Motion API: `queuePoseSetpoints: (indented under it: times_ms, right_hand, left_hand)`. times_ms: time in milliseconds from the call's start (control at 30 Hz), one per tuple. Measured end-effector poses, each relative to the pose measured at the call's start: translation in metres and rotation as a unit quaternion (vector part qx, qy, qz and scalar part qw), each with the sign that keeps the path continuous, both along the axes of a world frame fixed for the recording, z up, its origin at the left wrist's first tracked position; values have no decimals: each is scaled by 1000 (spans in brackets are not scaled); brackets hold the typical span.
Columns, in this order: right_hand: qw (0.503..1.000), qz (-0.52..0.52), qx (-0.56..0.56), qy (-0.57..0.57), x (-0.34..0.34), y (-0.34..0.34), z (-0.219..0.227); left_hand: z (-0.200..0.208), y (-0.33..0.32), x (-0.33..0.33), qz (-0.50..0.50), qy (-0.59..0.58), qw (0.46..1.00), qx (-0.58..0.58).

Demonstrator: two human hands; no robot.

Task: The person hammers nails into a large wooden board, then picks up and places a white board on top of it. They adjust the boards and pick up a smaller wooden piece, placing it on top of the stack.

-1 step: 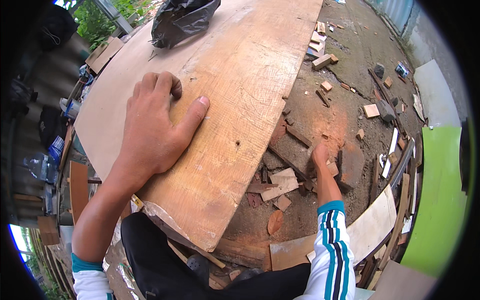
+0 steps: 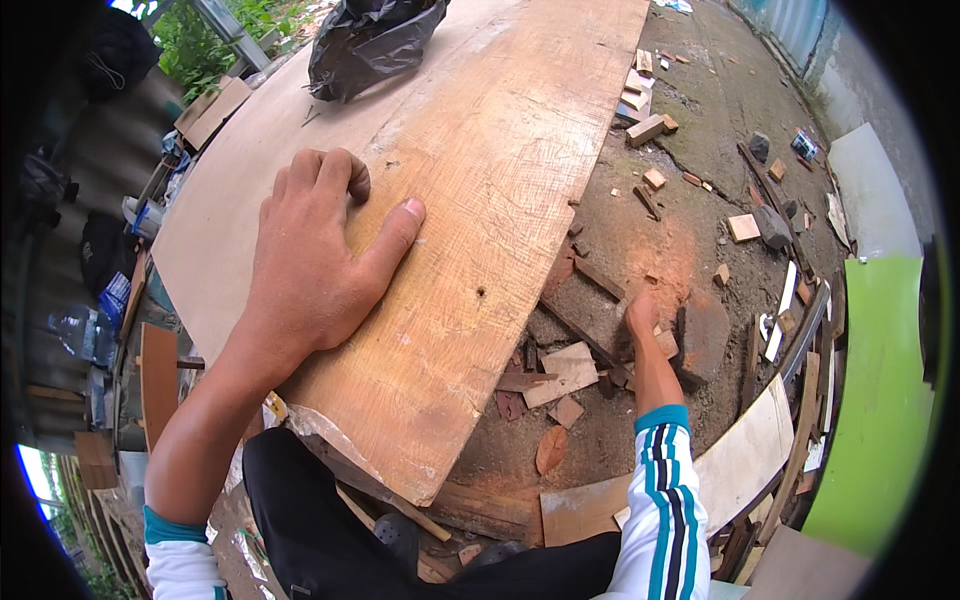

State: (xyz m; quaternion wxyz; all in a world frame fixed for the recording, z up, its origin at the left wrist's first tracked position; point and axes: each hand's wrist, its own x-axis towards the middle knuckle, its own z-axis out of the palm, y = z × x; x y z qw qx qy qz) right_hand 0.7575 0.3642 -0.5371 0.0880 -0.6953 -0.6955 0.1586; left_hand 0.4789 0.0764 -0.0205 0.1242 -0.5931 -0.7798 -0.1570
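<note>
My left hand (image 2: 318,255) rests on a worn wooden board (image 2: 490,215), its thumb stretched away from slightly bent fingers and nothing held in it. A crumpled black plastic bag (image 2: 365,45) lies on the board's far part. To the right, my right hand (image 2: 643,312) reaches down among wood scraps on the ground, beside a dark block (image 2: 702,340) and orange-brown dust (image 2: 660,250). Its fingers are hidden behind the hand, so any grip cannot be made out. Close by are dark wood strips (image 2: 600,279) and a pale flat offcut (image 2: 562,372).
Small wood blocks (image 2: 743,228) and stones (image 2: 771,227) are scattered over the ground at right. A bright green panel (image 2: 862,400) stands along the right side. Bent planks (image 2: 745,455) lie near my right forearm. At left are a clear plastic bottle (image 2: 82,333) and clutter.
The whole view has shifted very slightly. Both hands keep the same places relative to the board and the scraps.
</note>
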Motion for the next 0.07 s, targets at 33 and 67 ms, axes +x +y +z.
queuePoseSetpoints:
  times_ms: [33, 67]
  right_hand:
    - [999, -39, -28, 19, 3, -1, 1]
    - [999, -38, -22, 23, -4, 6, 2]
  left_hand:
    - [-1, -1, -1, 1, -4, 1000, -6]
    - [1, -2, -2, 10, -6, 1000, -20]
